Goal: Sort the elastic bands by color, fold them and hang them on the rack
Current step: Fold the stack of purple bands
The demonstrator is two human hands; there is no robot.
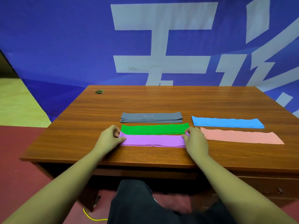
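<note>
Five flat stacks of elastic bands lie on the wooden desk [161,99], one colour each. The purple stack [152,140] is nearest me. Behind it lies the green stack [154,128], and farther back the grey stack [151,117]. To the right are the blue stack [227,122] and the pink stack [241,136]. My left hand [109,139] pinches the left end of the purple stack. My right hand [195,140] pinches its right end. No rack is in view.
A blue banner with large white characters hangs behind the desk. A round cable hole [99,92] sits at the desk's far left corner. Drawers with a handle [279,190] are under the right side. My dark-clothed legs and a yellow cable [92,217] are below.
</note>
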